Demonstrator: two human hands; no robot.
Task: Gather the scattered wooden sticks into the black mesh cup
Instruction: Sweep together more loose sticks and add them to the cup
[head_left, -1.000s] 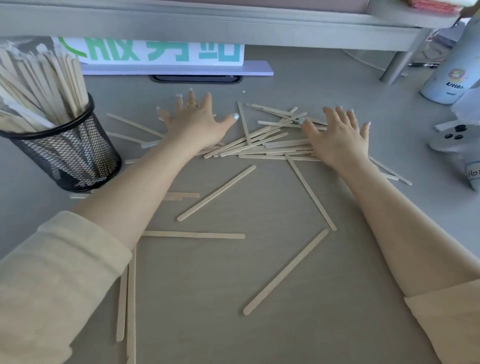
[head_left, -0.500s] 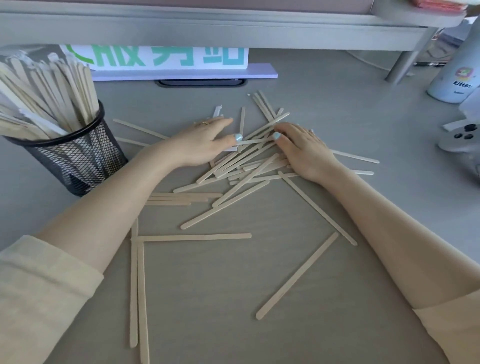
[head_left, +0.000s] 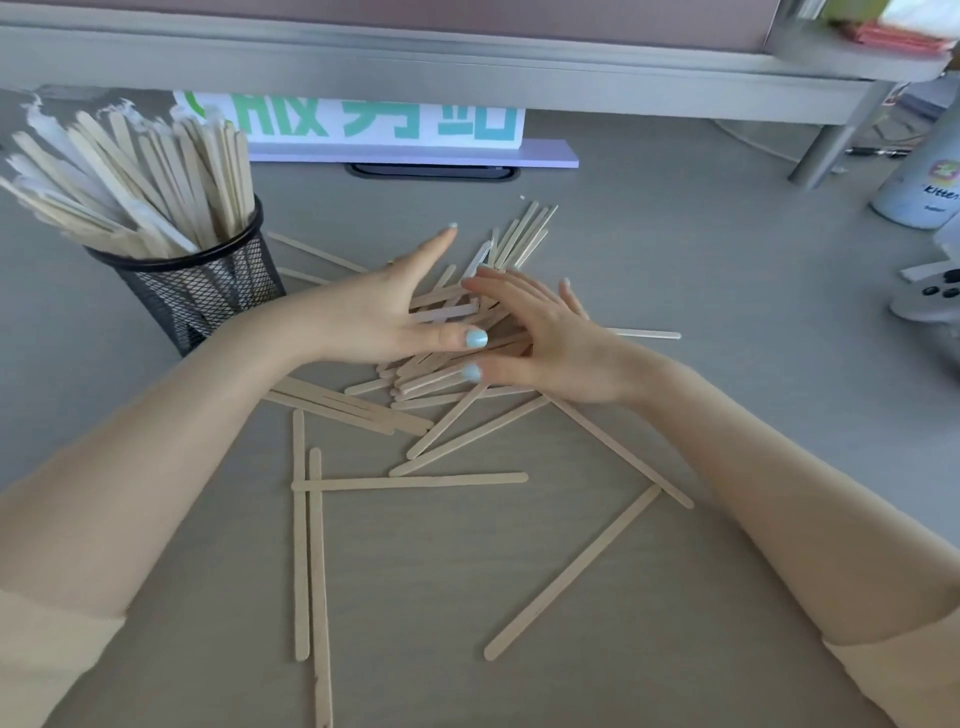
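Note:
A pile of flat wooden sticks (head_left: 447, 312) lies at the table's middle, pressed between my two hands. My left hand (head_left: 379, 317) stands on edge against the pile's left side, fingers straight and apart. My right hand (head_left: 540, 338) rests against the pile's right side, fingers spread over the sticks. Neither hand grips a stick. Several loose sticks (head_left: 410, 482) lie scattered nearer to me. The black mesh cup (head_left: 202, 291) stands at the left, packed with upright sticks (head_left: 130, 182).
A white sign with green characters (head_left: 384, 122) sits on a purple base at the back under a grey shelf (head_left: 467, 62). A white bottle (head_left: 924, 182) and a white controller (head_left: 930, 301) stand at the right edge.
Both hands swept inward from flat and wide apart, pushing the spread sticks into one pile between them. The view moved closer.

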